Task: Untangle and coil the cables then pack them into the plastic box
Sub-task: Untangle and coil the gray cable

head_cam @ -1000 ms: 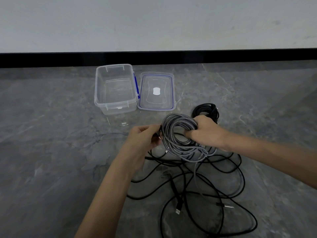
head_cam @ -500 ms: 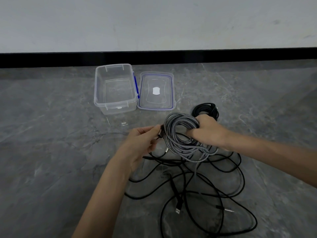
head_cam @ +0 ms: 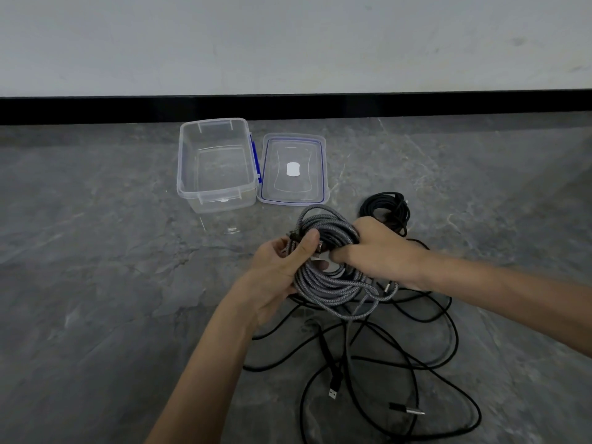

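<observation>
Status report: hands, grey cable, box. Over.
Left hand and right hand grip grey coil. Plastic box open, nothing packed, lid beside it. Loose black cables tangled under coil; black coil lies behind right hand.

Right hand (head_cam: 376, 251) covers the right side of the grey braided coil (head_cam: 330, 286), its fingertips buried in the loops. Left hand (head_cam: 275, 274) thumb hides most of a connector at the coil's upper left, type unreadable. Black coiled cable (head_cam: 386, 208) is partly hidden behind the right hand. Loose black cables (head_cam: 327, 350) run off the bottom edge. Both forearms are cut by the frame. White patch (head_cam: 293, 169) on the lid (head_cam: 307, 145) is too small to read.
</observation>
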